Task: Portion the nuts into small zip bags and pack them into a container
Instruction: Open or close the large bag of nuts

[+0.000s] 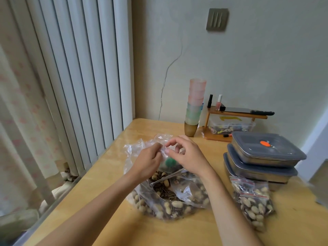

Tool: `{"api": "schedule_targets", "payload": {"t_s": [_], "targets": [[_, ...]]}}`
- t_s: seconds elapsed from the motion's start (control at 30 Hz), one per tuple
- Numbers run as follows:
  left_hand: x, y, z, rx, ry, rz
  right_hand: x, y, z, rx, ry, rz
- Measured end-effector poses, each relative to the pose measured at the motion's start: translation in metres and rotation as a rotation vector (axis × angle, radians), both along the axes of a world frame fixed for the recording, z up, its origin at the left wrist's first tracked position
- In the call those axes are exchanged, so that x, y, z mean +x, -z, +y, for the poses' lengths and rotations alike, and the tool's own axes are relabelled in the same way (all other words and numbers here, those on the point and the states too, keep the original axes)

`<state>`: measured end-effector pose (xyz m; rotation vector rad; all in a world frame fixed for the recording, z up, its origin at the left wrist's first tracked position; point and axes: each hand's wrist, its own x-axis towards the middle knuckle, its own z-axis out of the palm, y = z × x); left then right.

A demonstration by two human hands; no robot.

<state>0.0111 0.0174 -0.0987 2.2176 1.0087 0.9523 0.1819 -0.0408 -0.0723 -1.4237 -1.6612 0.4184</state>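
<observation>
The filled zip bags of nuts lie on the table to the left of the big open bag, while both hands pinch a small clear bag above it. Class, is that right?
Not quite. The head view shows the filled zip bags lying right of the big open bag, not left. The left hand and right hand do pinch a small clear bag above it.

the bag of nuts (pixel 168 205) lies mid-counter (pixel 110 174). filled zip bags (pixel 252 201) lie right of it. stacked containers (pixel 262 157) sit behind those.
</observation>
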Motion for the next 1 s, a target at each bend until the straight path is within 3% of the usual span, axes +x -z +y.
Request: {"api": "schedule_targets", "payload": {"t_s": [0.17, 0.27, 0.43, 0.6, 0.9, 1.0], "targets": [[-0.011, -0.003, -0.01, -0.286, 0.086, -0.174, 0.0, -0.005, -0.007, 0.001, -0.11, -0.044], [-0.015, -0.002, -0.009, -0.361, 0.113, -0.244, 0.001, -0.004, -0.007, -0.01, -0.095, -0.048], [-0.018, 0.001, -0.01, -0.321, 0.092, -0.186, 0.013, -0.004, -0.005, 0.086, -0.002, 0.054], [-0.016, 0.001, -0.012, -0.26, 0.06, -0.149, 0.017, -0.006, -0.009, -0.023, -0.11, 0.169], [-0.016, 0.008, -0.013, -0.04, 0.046, -0.012, 0.018, -0.002, -0.009, -0.151, -0.089, 0.114], [-0.019, 0.009, -0.012, -0.093, 0.071, -0.003, 0.016, -0.004, -0.012, -0.18, -0.142, 0.115]]}}
